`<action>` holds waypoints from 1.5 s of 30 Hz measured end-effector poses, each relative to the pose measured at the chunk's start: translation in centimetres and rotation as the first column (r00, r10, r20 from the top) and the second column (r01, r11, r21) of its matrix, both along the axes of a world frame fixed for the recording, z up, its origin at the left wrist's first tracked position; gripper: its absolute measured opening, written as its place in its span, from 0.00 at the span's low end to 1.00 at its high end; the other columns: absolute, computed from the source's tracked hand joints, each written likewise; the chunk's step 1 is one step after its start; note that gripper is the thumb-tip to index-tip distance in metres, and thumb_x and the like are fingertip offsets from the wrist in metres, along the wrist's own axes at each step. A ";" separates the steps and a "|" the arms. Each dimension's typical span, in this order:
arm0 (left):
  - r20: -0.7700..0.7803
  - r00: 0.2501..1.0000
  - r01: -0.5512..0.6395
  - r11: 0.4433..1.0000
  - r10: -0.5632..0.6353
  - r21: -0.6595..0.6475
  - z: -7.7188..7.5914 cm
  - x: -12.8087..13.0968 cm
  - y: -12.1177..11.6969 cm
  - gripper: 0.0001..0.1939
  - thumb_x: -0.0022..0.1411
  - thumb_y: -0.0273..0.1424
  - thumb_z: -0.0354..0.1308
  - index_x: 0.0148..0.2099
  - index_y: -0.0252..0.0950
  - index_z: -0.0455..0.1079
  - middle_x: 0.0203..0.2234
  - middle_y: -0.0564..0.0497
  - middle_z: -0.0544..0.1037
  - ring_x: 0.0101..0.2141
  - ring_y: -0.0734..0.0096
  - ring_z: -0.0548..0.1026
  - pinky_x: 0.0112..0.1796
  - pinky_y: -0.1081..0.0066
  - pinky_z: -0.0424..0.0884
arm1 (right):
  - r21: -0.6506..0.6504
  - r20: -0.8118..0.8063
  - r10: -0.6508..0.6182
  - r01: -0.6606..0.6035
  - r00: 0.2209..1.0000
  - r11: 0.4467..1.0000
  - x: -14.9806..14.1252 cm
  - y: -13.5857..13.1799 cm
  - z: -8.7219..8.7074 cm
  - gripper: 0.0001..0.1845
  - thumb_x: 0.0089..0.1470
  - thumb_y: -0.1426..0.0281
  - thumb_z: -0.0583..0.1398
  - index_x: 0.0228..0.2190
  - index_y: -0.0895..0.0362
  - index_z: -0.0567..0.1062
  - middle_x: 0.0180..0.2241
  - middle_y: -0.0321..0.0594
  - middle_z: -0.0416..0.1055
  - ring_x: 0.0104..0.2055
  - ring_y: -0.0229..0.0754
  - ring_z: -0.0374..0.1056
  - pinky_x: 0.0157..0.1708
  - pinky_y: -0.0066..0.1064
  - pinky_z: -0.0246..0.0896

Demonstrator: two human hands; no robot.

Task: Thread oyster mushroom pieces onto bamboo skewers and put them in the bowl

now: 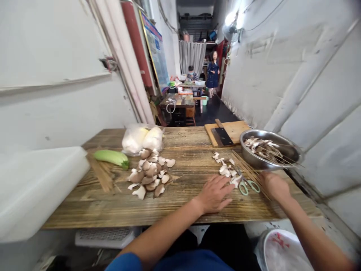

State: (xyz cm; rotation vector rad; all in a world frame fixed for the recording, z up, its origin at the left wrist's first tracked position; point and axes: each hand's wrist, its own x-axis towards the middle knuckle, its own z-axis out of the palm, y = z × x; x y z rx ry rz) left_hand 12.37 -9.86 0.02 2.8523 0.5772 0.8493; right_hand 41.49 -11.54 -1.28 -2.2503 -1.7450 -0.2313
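My left hand [214, 192] lies flat on the wooden table [180, 210], fingers stretched toward a small heap of cut mushroom pieces [227, 169]. My right hand [273, 184] rests at the near end of a bundle of thin bamboo skewers [246, 165], its fingers curled over them. Green-handled scissors [248, 186] lie between the two hands. A steel bowl [290, 150] at the right holds skewered mushrooms.
A bigger pile of mushroom pieces [149, 173] lies mid-table beside a green vegetable [112, 157] and a plastic bag [142, 138]. A cleaver rests on a cutting board [237, 130]. A white box [34, 188] sits left. A person [213, 73] stands far down the passage.
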 end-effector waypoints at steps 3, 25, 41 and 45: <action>-0.039 0.996 0.088 0.994 -0.086 0.064 0.1 3.4 -0.6 0.25 0.60 0.40 0.49 0.57 0.37 0.58 0.55 0.41 0.63 0.57 0.59 0.56 0.55 0.57 0.52 | 0.037 0.059 0.039 -0.041 0.997 0.998 -0.8 -1.4 0.1 0.11 0.54 0.71 0.50 0.27 0.59 0.72 0.29 0.51 0.73 0.28 0.47 0.70 0.27 0.33 0.59; -0.088 0.994 -0.054 0.998 0.058 0.044 0.1 7.9 3.6 0.30 0.54 0.44 0.53 0.55 0.33 0.62 0.52 0.37 0.67 0.57 0.53 0.56 0.57 0.51 0.40 | 0.226 -0.119 -0.056 0.082 0.991 0.971 -2.3 -3.7 -2.7 0.17 0.59 0.66 0.48 0.36 0.59 0.74 0.35 0.44 0.73 0.35 0.41 0.69 0.35 0.28 0.60; -0.310 0.947 -0.062 0.996 0.081 0.072 1.0 3.2 8.7 0.15 0.55 0.40 0.51 0.34 0.35 0.73 0.32 0.42 0.75 0.43 0.56 0.69 0.55 0.49 0.42 | 0.246 -0.156 -0.036 0.074 0.987 0.967 -2.9 -4.0 -2.3 0.18 0.59 0.65 0.47 0.37 0.60 0.74 0.36 0.45 0.73 0.36 0.42 0.69 0.35 0.28 0.60; -0.320 0.943 -0.094 0.996 0.089 -0.001 1.2 1.7 9.8 0.16 0.53 0.41 0.54 0.40 0.38 0.72 0.36 0.43 0.74 0.44 0.56 0.68 0.54 0.49 0.43 | 0.184 -0.193 0.004 0.032 0.981 0.982 -4.7 -4.0 -1.7 0.18 0.58 0.61 0.49 0.36 0.58 0.75 0.31 0.44 0.73 0.30 0.41 0.69 0.32 0.27 0.60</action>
